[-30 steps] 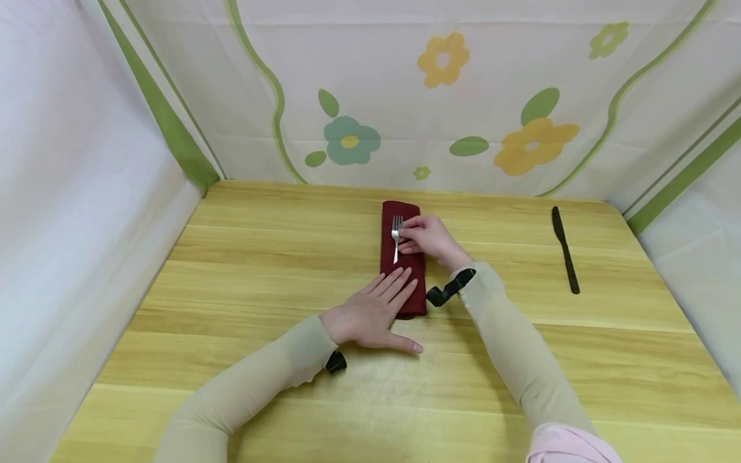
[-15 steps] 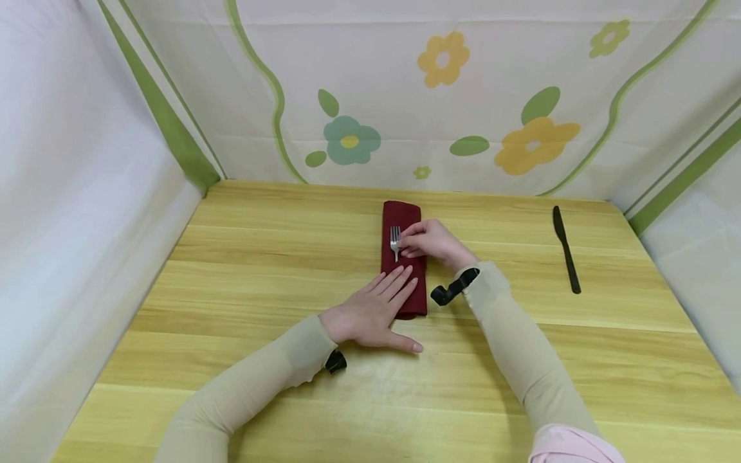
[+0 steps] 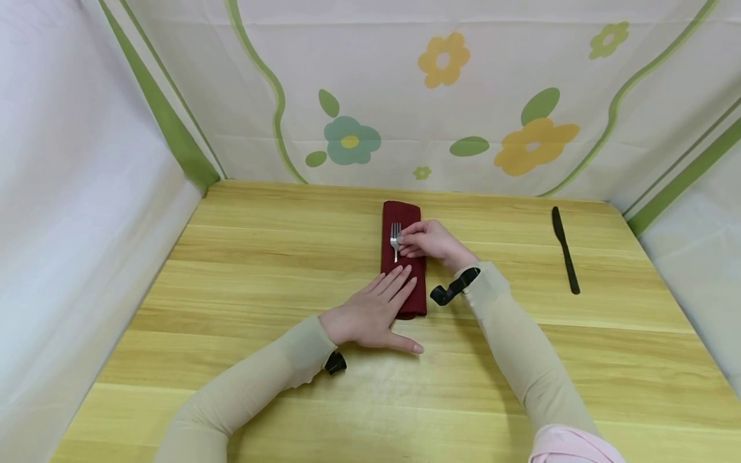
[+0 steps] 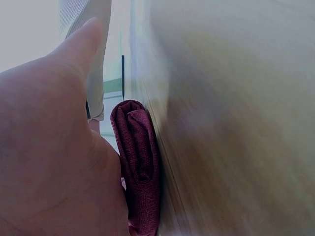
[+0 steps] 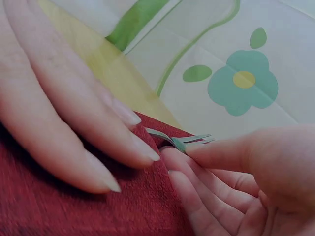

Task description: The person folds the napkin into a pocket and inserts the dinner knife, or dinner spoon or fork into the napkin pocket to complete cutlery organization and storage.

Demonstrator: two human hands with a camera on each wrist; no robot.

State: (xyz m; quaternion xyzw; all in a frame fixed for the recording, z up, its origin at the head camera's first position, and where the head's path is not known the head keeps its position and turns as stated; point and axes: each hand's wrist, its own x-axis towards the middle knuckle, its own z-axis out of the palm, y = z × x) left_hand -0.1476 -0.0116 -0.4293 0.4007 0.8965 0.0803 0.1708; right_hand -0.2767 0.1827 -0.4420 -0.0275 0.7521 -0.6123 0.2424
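Fingers of the left hand (image 3: 370,313) lay flat and spread on the near end of the folded red napkin (image 3: 402,257), pinning it to the table (image 3: 260,270). The right hand (image 3: 431,241) pinched a fork (image 3: 395,239) on the napkin's far half. Placement looked nearly done; the black knife (image 3: 565,249) lay untouched, well apart on the right.

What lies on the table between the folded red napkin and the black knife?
In the head view, only the right hand and its sleeve; otherwise bare table between napkin and knife.
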